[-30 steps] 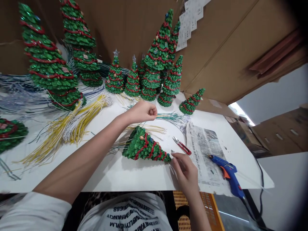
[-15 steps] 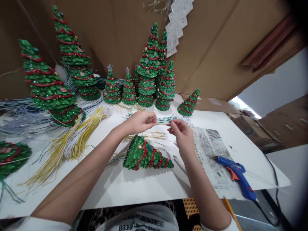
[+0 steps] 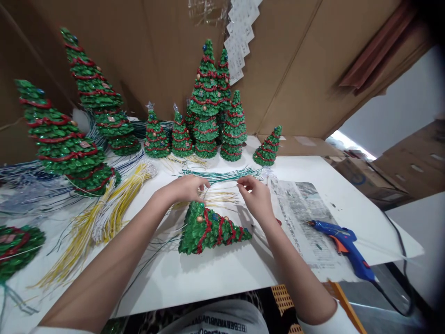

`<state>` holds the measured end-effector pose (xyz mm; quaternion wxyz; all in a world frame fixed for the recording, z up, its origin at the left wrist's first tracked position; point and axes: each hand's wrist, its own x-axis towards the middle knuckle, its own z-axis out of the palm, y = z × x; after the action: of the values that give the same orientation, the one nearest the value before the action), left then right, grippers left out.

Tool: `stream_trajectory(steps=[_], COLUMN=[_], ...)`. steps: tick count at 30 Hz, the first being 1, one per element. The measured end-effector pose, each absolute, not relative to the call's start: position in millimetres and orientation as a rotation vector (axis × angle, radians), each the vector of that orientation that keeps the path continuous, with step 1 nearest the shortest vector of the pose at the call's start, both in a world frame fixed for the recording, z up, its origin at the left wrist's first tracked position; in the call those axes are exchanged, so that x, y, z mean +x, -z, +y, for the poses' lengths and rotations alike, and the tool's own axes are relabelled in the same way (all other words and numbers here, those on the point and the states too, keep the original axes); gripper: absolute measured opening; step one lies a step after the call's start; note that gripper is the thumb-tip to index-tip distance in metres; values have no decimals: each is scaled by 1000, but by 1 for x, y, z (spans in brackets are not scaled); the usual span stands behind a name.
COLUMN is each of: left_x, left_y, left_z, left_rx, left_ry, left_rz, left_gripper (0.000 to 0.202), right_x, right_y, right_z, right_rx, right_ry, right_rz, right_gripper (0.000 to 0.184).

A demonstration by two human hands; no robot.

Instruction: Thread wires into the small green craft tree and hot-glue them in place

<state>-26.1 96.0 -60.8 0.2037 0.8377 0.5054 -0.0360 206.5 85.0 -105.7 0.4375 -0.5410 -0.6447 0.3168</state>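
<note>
A small green Christmas tree [image 3: 215, 232] with red garland and little baubles lies on its side on the white table, its tip to the right. My left hand [image 3: 189, 188] is over its wide base end, fingers curved and thumb apart, with nothing visible between them. My right hand [image 3: 256, 197] hovers to the right, above the tree's tip, with thumb and fingertips pinched together; anything in the pinch is too thin to make out. Behind the hands lie loose green wires [image 3: 222, 176]. Yellow wires [image 3: 222, 199] lie between the hands and the tree.
A blue glue gun [image 3: 335, 229] rests on newspaper [image 3: 306, 208] at the right, its cord over the edge. Several decorated trees [image 3: 205, 106] stand along the cardboard wall [image 3: 278, 55]. Yellow and white wire bundles [image 3: 114, 204] and a larger tree [image 3: 62, 130] are at the left.
Both hands have moved apart and come lower in view, the left hand shifting left. The green wires behind them show more fully. The camera view has shifted slightly.
</note>
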Motion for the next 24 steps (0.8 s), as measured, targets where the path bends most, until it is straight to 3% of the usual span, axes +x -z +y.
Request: stream_trajectory(steps=[8, 13, 20, 24], left_x=[-25, -26, -31, -35], left_y=[73, 75, 73, 46], left_z=[103, 106, 107, 88], left_rx=[2340, 2323, 2328, 2314], left_ry=[296, 279, 77, -223], left_rz=[1420, 1430, 1558, 1716], left_gripper=[36, 36, 35, 24], right_x=[216, 250, 278, 285], right_y=[73, 37, 18, 28], right_z=[70, 48, -1, -31], right_rx=[-1127, -962, -930, -965], right_ry=[-661, -564, -395, -516], right_rz=[-1271, -928, -687, -639], right_gripper=[16, 18, 19, 20])
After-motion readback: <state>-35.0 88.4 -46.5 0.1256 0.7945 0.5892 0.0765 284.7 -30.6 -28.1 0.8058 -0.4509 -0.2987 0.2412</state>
